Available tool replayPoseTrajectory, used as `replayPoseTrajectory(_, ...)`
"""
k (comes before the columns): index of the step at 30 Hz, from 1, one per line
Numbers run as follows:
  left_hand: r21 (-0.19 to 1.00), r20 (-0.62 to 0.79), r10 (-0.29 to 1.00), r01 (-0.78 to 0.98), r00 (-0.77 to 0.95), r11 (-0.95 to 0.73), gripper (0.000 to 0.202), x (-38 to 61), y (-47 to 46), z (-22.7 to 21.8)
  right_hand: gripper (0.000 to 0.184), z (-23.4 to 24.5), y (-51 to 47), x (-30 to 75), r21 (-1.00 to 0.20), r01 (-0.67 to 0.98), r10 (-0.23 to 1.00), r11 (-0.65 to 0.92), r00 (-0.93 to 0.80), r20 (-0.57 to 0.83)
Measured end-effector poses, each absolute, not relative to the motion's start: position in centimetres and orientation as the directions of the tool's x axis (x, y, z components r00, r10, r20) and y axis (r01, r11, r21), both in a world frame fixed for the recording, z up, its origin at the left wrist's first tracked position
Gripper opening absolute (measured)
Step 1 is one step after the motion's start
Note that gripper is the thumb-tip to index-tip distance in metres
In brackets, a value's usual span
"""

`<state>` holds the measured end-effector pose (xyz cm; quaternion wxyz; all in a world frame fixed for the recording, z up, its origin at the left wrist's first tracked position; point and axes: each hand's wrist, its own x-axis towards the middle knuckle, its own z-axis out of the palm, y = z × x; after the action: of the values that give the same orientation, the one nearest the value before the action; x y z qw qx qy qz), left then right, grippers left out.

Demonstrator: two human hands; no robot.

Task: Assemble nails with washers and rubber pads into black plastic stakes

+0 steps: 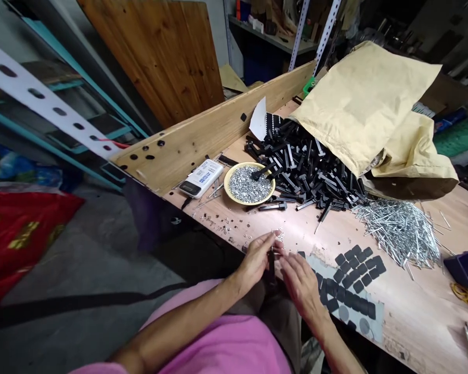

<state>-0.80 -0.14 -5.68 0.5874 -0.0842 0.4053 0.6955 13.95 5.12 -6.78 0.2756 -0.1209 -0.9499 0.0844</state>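
At the near edge of the wooden worktable [413,306], my left hand [255,262] and my right hand [302,285] meet around a slim black plastic part [272,265] held upright between them. Fingers of both hands are pinched on it. Just beyond my fingertips lies a small scatter of tiny silver pieces [280,236]. A grey sheet of black rubber pads [353,283] lies right of my right hand. Farther back are a yellow dish of small silver hardware [249,183] and a heap of black plastic parts [308,169].
A big tan paper sack [370,109] spills the black parts. A pile of metal pins [401,231] lies at right, a blue tray [466,270] beyond it. A white digital scale [202,178] sits by the wooden back board [218,130]. Floor and red bag [19,228] at left.
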Motion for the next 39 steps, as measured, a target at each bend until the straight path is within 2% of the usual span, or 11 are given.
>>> replayPoseTrajectory(3,0.547,-0.604,0.724,-0.834,-0.334,0.072,0.044,-2.5,-1.2,-5.5,0.025,-8.5,7.5,12.7,-0.396,0.382,0.539,0.835,-0.713,0.449)
replayPoseTrajectory(5,0.532,-0.642,0.716,-0.832,-0.275,0.157,0.037,-3.1,-1.7,-5.2,0.026,-9.5,9.0,12.0,-0.449,0.447,0.616,0.774,-0.697,0.368)
replayPoseTrajectory(7,0.511,-0.664,0.712,-0.833,-0.226,0.212,0.031,-3.3,-1.9,-4.9,0.027,-10.2,10.1,11.2,-0.424,0.481,0.617,0.767,-0.735,0.282)
replayPoseTrajectory(12,0.476,-0.666,0.737,-0.827,-0.117,0.299,0.034,-3.0,-1.9,-5.1,0.023,-10.2,10.6,9.7,-0.213,0.536,0.563,0.817,-0.822,0.087)
replayPoseTrajectory(16,0.44,-0.668,0.742,-0.832,-0.053,0.337,0.03,-3.2,-1.8,-5.7,0.016,-9.8,10.8,8.9,-0.212,0.538,0.543,0.816,-0.839,-0.035)
replayPoseTrajectory(19,0.433,-0.675,0.735,-0.837,-0.057,0.333,0.022,-3.3,-1.6,-5.8,0.013,-9.7,11.2,8.6,-0.289,0.565,0.573,0.773,-0.817,-0.063)
replayPoseTrajectory(23,0.444,-0.659,0.748,-0.844,-0.081,0.301,0.02,-3.4,-1.5,-5.6,0.013,-9.8,11.4,8.5,-0.465,0.562,0.633,0.684,-0.774,-0.004)
replayPoseTrajectory(27,0.493,-0.613,0.788,-0.805,-0.053,0.329,0.031,-3.2,-1.4,-5.9,0.009,-9.4,11.1,9.1,-0.69,0.541,0.778,0.481,-0.626,0.052)
replayPoseTrajectory(31,0.599,-0.56,0.826,-0.715,-0.053,0.36,0.044,-2.1,-1.0,-6.5,0.007,-8.4,9.8,10.0,-0.865,0.418,0.889,0.277,-0.453,0.066)
replayPoseTrajectory(35,0.622,-0.528,0.849,-0.694,-0.029,0.362,0.05,-0.6,-0.3,-6.1,0.018,-7.3,8.1,10.9,-0.954,0.277,0.939,0.112,-0.343,0.01)
replayPoseTrajectory(39,0.634,-0.526,0.85,-0.679,-0.027,0.371,0.057,0.3,0.2,-5.1,0.024,-6.8,7.2,11.8,-0.981,0.191,0.956,0.038,-0.291,-0.02)
